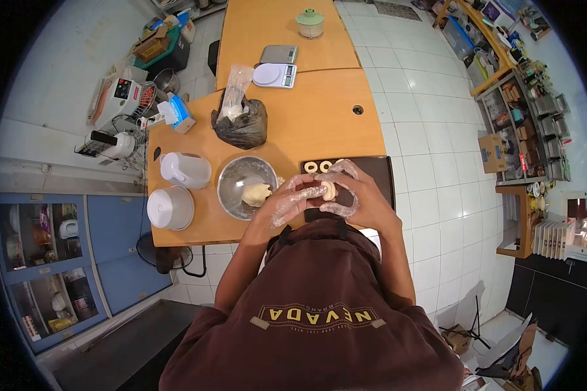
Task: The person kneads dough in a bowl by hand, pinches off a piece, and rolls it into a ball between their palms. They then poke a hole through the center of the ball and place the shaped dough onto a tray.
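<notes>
**Both gloved hands closed on a dough ring above the dark tray**

Seen from above, over a brown hooded top. Left hand in a thin clear plastic glove, fingers curled toward the right hand, likewise gloved. Together clamped on a pale dough ring, pinched between the fingertips of both. Held just over the near end of a dark tray at the right edge of the orange wooden surface. Whether the ring touches the tray: cannot tell, hidden by the fingers.

On the tray's far edge, two more dough rings, side by side, just beyond the hands. Possibly a third behind the right hand's fingers, too covered to be sure.

Just left of the hands, a round metal bowl with a lump of pale dough inside, toward its near right side. Further left, a translucent white jug, and nearer the front edge a white round lidded container. Beyond the bowl, a dark plastic bag with a clear bag standing up out of it. Further back, a white kitchen scale, touching or nearly touching a grey one behind it. On the far surface, well apart, a small jar with a green lid.

White tiled floor to the right of the surface.
</notes>
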`<control>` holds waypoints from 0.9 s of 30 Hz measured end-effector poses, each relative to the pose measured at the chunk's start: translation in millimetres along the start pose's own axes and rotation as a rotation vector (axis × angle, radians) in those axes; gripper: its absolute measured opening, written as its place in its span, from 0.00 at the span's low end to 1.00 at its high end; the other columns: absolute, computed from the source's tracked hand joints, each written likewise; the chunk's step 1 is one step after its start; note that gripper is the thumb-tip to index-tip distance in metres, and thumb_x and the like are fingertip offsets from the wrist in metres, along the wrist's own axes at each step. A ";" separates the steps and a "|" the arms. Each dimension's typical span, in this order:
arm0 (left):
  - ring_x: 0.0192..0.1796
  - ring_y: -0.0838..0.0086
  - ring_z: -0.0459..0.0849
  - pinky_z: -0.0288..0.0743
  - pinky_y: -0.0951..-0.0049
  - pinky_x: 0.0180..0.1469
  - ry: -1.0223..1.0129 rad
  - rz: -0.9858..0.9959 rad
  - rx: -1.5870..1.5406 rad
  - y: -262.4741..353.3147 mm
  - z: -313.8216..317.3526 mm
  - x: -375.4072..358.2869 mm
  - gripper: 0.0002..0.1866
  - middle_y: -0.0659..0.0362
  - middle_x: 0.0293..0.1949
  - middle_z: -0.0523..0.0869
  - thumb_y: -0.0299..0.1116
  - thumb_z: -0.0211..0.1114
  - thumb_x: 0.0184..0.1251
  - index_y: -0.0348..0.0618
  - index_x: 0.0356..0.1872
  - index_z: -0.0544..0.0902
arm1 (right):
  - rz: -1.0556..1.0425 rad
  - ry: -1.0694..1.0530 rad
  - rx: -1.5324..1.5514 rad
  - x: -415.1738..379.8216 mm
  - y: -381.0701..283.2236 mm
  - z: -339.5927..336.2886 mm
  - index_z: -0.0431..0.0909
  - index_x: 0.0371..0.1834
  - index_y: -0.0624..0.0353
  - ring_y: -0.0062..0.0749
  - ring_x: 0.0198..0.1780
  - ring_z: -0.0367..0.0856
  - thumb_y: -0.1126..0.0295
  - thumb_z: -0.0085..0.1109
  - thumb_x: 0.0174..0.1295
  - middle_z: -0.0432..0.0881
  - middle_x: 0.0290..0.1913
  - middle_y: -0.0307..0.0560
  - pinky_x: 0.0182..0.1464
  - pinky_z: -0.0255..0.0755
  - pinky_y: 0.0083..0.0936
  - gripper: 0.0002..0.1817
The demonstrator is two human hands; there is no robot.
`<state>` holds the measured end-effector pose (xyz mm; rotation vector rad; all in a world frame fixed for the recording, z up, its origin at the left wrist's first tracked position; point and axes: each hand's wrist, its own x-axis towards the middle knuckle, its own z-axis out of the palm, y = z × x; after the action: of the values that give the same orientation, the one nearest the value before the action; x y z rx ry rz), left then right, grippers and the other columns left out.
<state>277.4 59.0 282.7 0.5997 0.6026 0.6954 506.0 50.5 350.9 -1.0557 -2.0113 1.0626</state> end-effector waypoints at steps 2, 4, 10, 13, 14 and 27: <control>0.56 0.71 0.87 0.83 0.65 0.60 0.025 -0.001 0.006 -1.6 -1.5 1.1 0.16 0.56 0.55 0.86 0.31 0.69 0.76 0.36 0.59 0.81 | -0.011 0.004 -0.058 -1.1 3.9 3.3 0.81 0.64 0.54 0.56 0.64 0.77 0.69 0.77 0.55 0.77 0.63 0.56 0.66 0.73 0.45 0.31; 0.58 0.69 0.87 0.83 0.61 0.61 -0.020 0.049 -0.028 -2.8 -2.9 1.8 0.16 0.54 0.57 0.86 0.30 0.68 0.76 0.36 0.60 0.81 | -0.036 0.020 -0.099 -0.7 6.5 5.3 0.80 0.64 0.55 0.57 0.65 0.76 0.70 0.76 0.55 0.77 0.63 0.56 0.66 0.73 0.45 0.30; 0.59 0.67 0.86 0.83 0.59 0.63 0.084 0.071 -0.043 -2.2 5.3 5.2 0.16 0.55 0.57 0.85 0.27 0.69 0.75 0.37 0.59 0.81 | -0.055 0.075 -0.084 2.7 3.4 6.8 0.80 0.62 0.58 0.57 0.62 0.78 0.73 0.74 0.54 0.81 0.59 0.56 0.64 0.75 0.44 0.29; 0.58 0.68 0.86 0.83 0.61 0.61 0.082 0.100 -0.047 -6.1 2.2 8.1 0.15 0.56 0.56 0.85 0.26 0.69 0.74 0.37 0.58 0.81 | -0.071 0.092 -0.062 3.9 5.3 8.3 0.81 0.61 0.59 0.58 0.61 0.80 0.73 0.73 0.54 0.83 0.58 0.57 0.63 0.76 0.44 0.28; 0.58 0.68 0.86 0.83 0.61 0.60 0.072 0.111 -0.044 -8.1 0.4 9.1 0.14 0.56 0.56 0.85 0.26 0.69 0.74 0.37 0.57 0.81 | -0.077 0.105 -0.054 3.9 5.3 8.8 0.81 0.61 0.59 0.58 0.60 0.80 0.73 0.73 0.55 0.83 0.57 0.57 0.63 0.76 0.45 0.27; 0.55 0.72 0.87 0.83 0.65 0.59 -0.034 0.177 -0.118 -13.6 -21.0 16.8 0.16 0.58 0.52 0.87 0.29 0.72 0.72 0.37 0.56 0.82 | -0.116 0.203 -0.105 2.6 6.1 12.5 0.88 0.52 0.57 0.53 0.52 0.86 0.74 0.76 0.55 0.87 0.50 0.54 0.58 0.81 0.42 0.20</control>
<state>279.1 69.0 254.3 0.5586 0.4770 0.8795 497.0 50.3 340.0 -1.0417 -1.9543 0.7657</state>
